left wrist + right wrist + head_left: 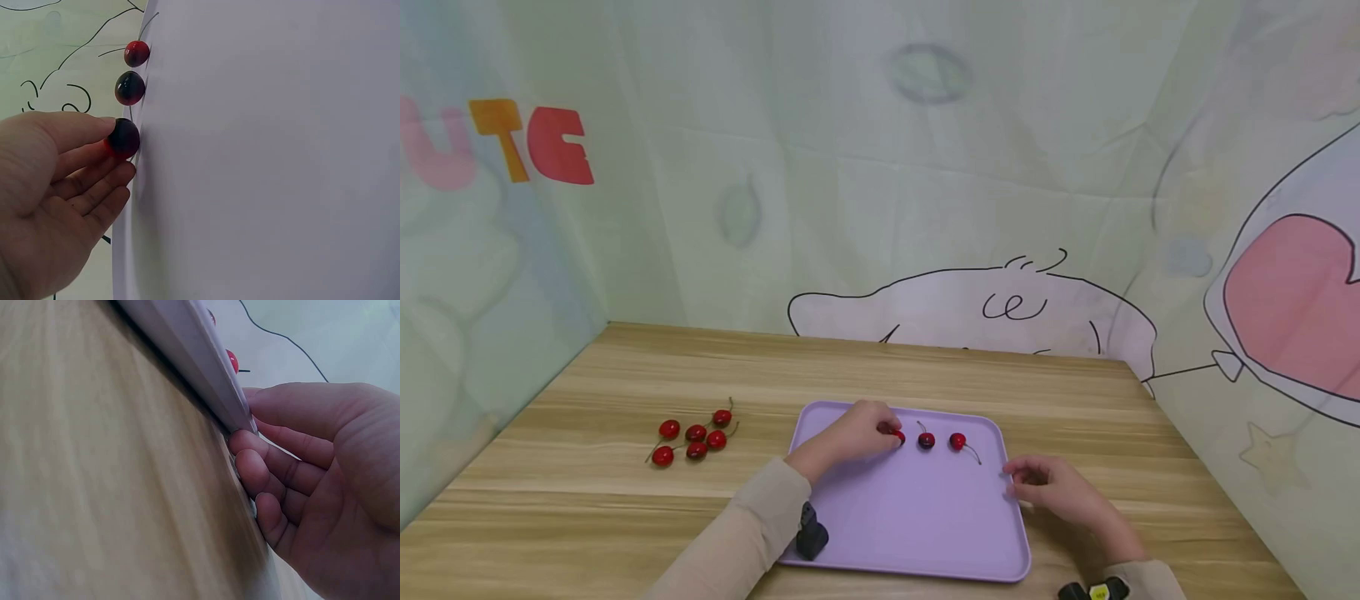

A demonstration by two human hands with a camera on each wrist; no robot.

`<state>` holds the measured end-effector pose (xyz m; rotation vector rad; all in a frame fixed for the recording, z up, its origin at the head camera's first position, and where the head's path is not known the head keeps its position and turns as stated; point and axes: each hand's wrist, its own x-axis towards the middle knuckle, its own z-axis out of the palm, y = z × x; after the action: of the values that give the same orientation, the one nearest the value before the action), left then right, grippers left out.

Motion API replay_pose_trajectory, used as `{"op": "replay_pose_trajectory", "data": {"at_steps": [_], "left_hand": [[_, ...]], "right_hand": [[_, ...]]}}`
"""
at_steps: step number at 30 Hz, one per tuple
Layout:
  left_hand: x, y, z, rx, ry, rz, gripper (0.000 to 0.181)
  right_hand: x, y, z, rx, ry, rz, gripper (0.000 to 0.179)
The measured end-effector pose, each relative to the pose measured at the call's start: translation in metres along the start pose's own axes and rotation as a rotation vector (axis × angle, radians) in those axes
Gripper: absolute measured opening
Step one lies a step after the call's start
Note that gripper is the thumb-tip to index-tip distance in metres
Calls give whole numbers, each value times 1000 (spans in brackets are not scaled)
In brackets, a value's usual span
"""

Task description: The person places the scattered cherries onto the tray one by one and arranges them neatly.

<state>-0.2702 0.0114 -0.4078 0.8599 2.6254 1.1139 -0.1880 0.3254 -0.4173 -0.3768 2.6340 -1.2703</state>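
My left hand (859, 432) reaches over the lilac tray (917, 517) and pinches a dark red cherry (124, 139) between thumb and fingers, low at the tray's far side. In the head view the fingers partly cover this cherry. Just right of it on the tray are a dark cherry (927, 440) and a brighter red cherry (957, 442), both with stems, forming a row. At the tray's right edge, my right hand (1060, 492) holds the rim, thumb on the upper side and curled fingertips against the outer side, as the right wrist view shows.
Several red cherries (696, 433) with stems lie in a cluster on the wooden table (572, 500), left of the tray. A printed cloth backdrop (880, 192) stands along the table's far edge and sides.
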Motion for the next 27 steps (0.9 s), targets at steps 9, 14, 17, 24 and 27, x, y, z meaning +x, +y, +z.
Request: {"op": "replay_pose_trajectory", "data": {"at_steps": [9,14,17,24,27], "left_hand": [[1,0,1,2,5,1,18],[-1,-1,-2,3,6,-23,22],[-5,2,-10,-1,17,-42,24],[-17,4,-38,24,96,8,24],[-24,2,-52,35,123,8,24]], "right_hand": [[0,0,0,-2,-1,9,33],[0,0,0,-11,1,1,33],[0,0,0,-17,2,-5,33],[-1,0,1,-2,7,-9,33],[-1,-1,1,10,4,-11,33]]}}
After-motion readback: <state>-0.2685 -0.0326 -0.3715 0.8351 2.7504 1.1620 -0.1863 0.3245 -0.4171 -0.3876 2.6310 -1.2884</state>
